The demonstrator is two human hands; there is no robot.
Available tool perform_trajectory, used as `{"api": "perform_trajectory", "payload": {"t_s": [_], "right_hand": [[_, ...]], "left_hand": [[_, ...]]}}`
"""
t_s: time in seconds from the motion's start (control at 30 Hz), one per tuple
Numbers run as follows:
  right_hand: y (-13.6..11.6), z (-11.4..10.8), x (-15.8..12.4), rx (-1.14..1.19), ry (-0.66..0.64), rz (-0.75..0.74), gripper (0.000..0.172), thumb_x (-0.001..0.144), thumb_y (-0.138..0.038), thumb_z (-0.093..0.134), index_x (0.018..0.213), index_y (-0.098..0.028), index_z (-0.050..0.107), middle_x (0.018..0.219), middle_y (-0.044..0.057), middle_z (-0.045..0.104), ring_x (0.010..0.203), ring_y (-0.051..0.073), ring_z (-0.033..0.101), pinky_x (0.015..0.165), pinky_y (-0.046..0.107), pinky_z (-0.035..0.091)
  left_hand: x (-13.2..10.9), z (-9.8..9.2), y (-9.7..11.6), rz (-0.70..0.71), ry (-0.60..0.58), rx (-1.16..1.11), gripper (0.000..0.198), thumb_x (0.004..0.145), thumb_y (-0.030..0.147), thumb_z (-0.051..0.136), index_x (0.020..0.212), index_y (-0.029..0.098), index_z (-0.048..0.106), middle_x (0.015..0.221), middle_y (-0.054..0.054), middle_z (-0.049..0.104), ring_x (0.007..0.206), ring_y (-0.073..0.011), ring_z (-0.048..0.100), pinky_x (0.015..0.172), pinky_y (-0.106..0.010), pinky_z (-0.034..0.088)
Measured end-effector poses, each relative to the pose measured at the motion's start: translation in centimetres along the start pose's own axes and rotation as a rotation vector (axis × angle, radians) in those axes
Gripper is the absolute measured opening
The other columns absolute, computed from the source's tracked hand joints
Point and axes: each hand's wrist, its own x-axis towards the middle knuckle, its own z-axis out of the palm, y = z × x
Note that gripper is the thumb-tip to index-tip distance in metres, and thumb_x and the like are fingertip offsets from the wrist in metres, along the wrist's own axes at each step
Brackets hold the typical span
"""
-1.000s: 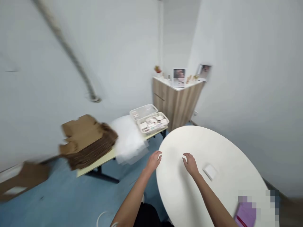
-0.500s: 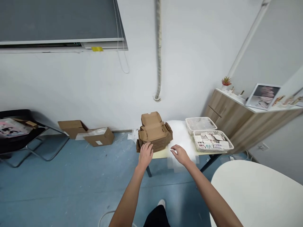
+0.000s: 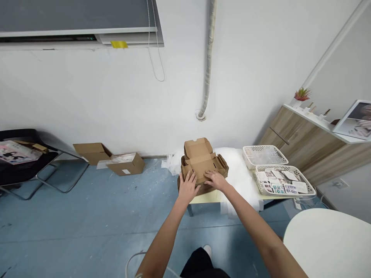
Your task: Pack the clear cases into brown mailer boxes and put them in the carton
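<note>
A stack of flattened brown cardboard boxes [image 3: 199, 156] lies on a low, pale yellow table [image 3: 206, 198] by the wall. My left hand [image 3: 188, 187] rests on the near left edge of the top cardboard, its fingers spread. On the near right part of that same piece lies my right hand [image 3: 216, 180], fingers stretched over the cardboard; its thumb is hard to make out. White foam sheeting [image 3: 239, 173] covers the table right of the stack and hangs over the front edge.
Two white baskets, one with packets [image 3: 285, 181], one behind it [image 3: 265, 155], stand right on the table. A white round table [image 3: 330, 243] is at lower right, a wooden cabinet [image 3: 307, 143] behind. Open cartons [image 3: 127, 166] and a black chair [image 3: 29, 166] are left.
Both hands have come onto the top cardboard; the right hand, earlier above the foam sheeting, has reached the stack. The view has shifted, so the table and stack appear closer and further right.
</note>
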Motion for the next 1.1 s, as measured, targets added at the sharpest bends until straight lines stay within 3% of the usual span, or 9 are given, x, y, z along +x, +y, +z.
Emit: {"api": "perform_trajectory", "payload": {"t_s": [0.2,0.37,0.47,0.6,0.7,0.8,0.87,1.1], "right_hand": [[1.5,-0.7,1.3,0.088,-0.054,0.009,0.054,0.077,-0.048,0.072,0.123,-0.020,0.065,0.137,0.013,0.056,0.129,0.030,0.050,0.108,0.042,0.038],[1.5,-1.8,1.8,0.113,-0.099,0.049,0.058,0.074,-0.051,0.074,0.123,-0.020,0.066,0.138,0.013,0.055,0.126,0.030,0.050,0.105,0.042,0.040],[1.3,-2.2,2.0,0.099,-0.086,0.043,0.052,0.076,-0.050,0.072,0.118,-0.020,0.069,0.134,0.013,0.059,0.121,0.030,0.054,0.103,0.040,0.042],[0.6,-2.6,2.1,0.063,-0.075,0.008,0.027,0.092,-0.042,0.056,0.106,-0.026,0.073,0.112,0.006,0.072,0.104,0.023,0.064,0.089,0.032,0.047],[0.1,-2.8,2.0,-0.030,-0.071,0.054,0.029,0.097,-0.036,0.045,0.099,-0.026,0.073,0.092,0.005,0.075,0.088,0.020,0.068,0.075,0.027,0.048],[-0.2,-3.2,1.9,-0.073,-0.003,0.048,0.030,0.099,-0.036,0.043,0.100,-0.024,0.070,0.089,0.005,0.074,0.084,0.018,0.068,0.071,0.025,0.046],[-0.3,-3.8,1.9,-0.063,0.085,-0.007,0.031,0.100,-0.036,0.040,0.101,-0.023,0.068,0.091,0.005,0.073,0.085,0.017,0.067,0.072,0.024,0.046],[-1.5,-7.8,2.2,-0.027,0.412,-0.154,0.030,0.101,-0.032,0.038,0.097,-0.020,0.065,0.092,0.006,0.070,0.087,0.017,0.064,0.077,0.027,0.047]], "left_hand": [[-2.4,1.5,-0.4,-0.115,0.077,-0.039,0.055,0.097,0.045,0.033,0.148,0.024,0.033,0.159,-0.007,0.022,0.145,-0.0331,0.019,0.114,-0.063,0.019],[-2.6,1.9,0.7,-0.240,0.174,-0.085,0.060,0.097,0.047,0.035,0.152,0.026,0.022,0.158,-0.008,0.023,0.147,-0.0332,0.009,0.113,-0.067,0.006],[-2.2,2.1,1.0,-0.331,0.201,-0.161,0.066,0.097,0.049,0.035,0.154,0.025,0.012,0.158,-0.010,0.025,0.147,-0.0315,0.011,0.114,-0.066,0.006],[-2.3,2.8,0.7,-0.481,0.219,-0.266,0.071,0.096,0.053,0.034,0.154,0.023,0.005,0.158,-0.013,0.022,0.146,-0.0301,0.018,0.114,-0.066,0.010],[-2.7,3.1,0.4,-0.532,0.215,-0.285,0.068,0.096,0.054,0.035,0.153,0.023,0.015,0.159,-0.013,0.017,0.146,-0.0319,0.016,0.112,-0.068,0.010],[-2.7,2.8,0.5,-0.516,0.226,-0.271,0.062,0.095,0.054,0.036,0.150,0.025,0.029,0.161,-0.012,0.011,0.147,-0.0341,0.010,0.111,-0.070,0.007],[-2.4,2.2,0.8,-0.485,0.260,-0.271,0.062,0.095,0.053,0.038,0.149,0.025,0.029,0.161,-0.013,0.006,0.147,-0.0348,0.006,0.111,-0.070,0.005],[-0.3,-0.8,1.9,-0.413,0.430,-0.339,0.079,0.094,0.050,0.042,0.154,0.018,0.000,0.161,-0.018,0.004,0.148,-0.0328,0.004,0.114,-0.064,0.004]]}}
